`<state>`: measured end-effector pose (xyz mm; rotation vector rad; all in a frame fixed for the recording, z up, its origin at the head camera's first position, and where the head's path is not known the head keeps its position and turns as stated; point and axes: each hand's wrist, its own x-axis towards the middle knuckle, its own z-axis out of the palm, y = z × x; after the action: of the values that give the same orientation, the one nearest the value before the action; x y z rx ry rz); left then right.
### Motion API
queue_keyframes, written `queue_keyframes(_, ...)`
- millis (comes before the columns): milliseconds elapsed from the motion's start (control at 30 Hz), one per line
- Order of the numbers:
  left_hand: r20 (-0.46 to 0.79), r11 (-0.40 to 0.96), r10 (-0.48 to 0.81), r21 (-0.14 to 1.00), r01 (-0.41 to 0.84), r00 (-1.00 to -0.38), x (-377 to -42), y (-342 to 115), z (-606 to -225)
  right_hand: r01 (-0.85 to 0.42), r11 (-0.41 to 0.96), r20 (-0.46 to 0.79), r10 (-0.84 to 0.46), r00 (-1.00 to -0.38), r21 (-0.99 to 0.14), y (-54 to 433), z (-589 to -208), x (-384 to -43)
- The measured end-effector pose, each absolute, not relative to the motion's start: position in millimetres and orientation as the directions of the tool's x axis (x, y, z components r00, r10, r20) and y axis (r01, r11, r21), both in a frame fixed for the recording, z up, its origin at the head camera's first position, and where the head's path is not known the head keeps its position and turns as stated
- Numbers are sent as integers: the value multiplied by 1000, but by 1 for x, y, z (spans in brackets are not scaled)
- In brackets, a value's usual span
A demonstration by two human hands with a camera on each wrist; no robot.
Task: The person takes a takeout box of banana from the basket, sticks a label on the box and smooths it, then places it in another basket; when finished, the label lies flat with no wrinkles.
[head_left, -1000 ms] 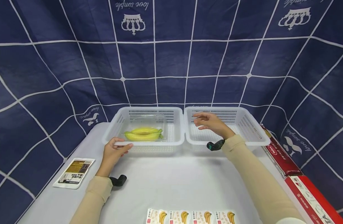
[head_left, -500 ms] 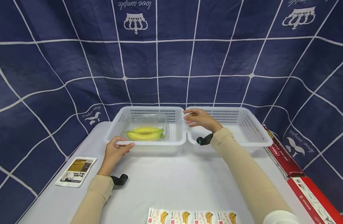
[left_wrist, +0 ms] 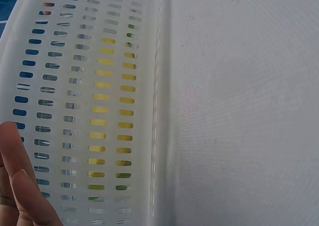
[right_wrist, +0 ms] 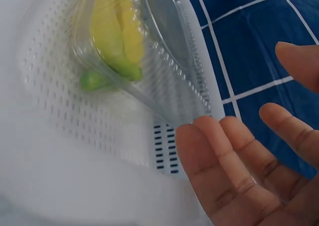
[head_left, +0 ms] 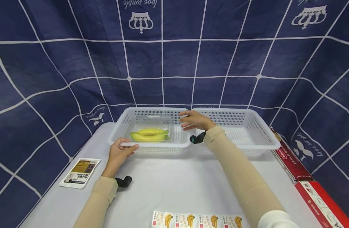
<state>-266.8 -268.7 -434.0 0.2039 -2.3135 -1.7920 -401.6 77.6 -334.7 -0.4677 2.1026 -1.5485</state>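
Inside the left white basket stands a clear plastic box with yellow bananas, green at their tips, showing through it. My left hand grips the front rim of this basket near its left corner. In the left wrist view, its fingers lie against the slotted outer wall. My right hand is over the place where the two baskets meet, fingers loosely bent and holding nothing. The right wrist view has its fingertips close to the clear box.
The right white basket stands beside the left one. A white-and-brown packet lies at the left. Two red boxes line the right edge, and banana-printed cards lie at the front. A blue checked cloth hangs behind.
My right hand has moved left from over the right basket to the left basket's right side. My left hand has stayed at the rim. The head view has shifted slightly.
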Motion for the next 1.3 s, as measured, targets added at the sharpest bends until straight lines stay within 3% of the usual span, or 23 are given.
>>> queue_keyframes(567,92,247,-232,968,33,-968,-267,-270,-434,169,313,-314,-504,-804,-935,37,-343,-405)
queue_keyframes(1033,88,245,-234,969,28,-968,-268,-270,-434,167,468,-425,-523,-739,-868,22,-345,-411)
queue_keyframes(1300,101,256,-241,966,37,-965,-270,-270,-436,192,462,-441,-525,-728,-866,15,-347,-412)
